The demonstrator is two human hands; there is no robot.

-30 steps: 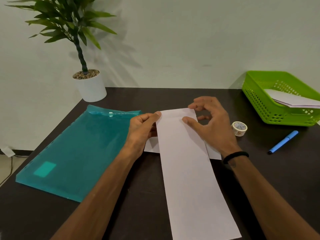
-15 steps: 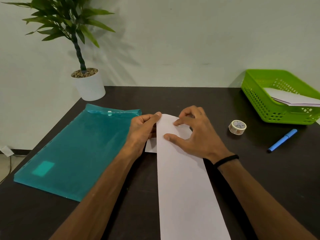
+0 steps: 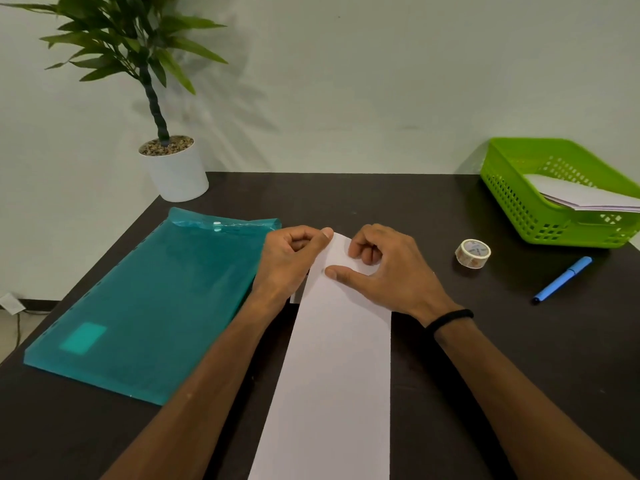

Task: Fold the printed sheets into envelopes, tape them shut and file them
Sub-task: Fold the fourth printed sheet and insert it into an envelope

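A long white folded sheet (image 3: pixel 336 368) lies lengthwise on the dark table (image 3: pixel 519 358), running from the front edge toward the middle. My left hand (image 3: pixel 287 261) pinches its far left corner between thumb and fingers. My right hand (image 3: pixel 384 268) rests on the far end, thumb pressed flat on the paper and fingers curled over the folded-down right corner. A small bit of white paper (image 3: pixel 296 296) shows under my left wrist. A teal plastic folder (image 3: pixel 145 299) lies at the left, its flap toward the far side.
A roll of patterned tape (image 3: pixel 472 253) and a blue pen (image 3: pixel 562 279) lie right of my hands. A green basket (image 3: pixel 540 216) holding white sheets (image 3: pixel 581 197) stands at the far right. A potted plant (image 3: pixel 176 171) sits at the far left corner.
My right hand has slid in from the sheet's right edge onto its far end, folding the far right corner down and covering the paper piece beneath. The left hand has kept its pinch.
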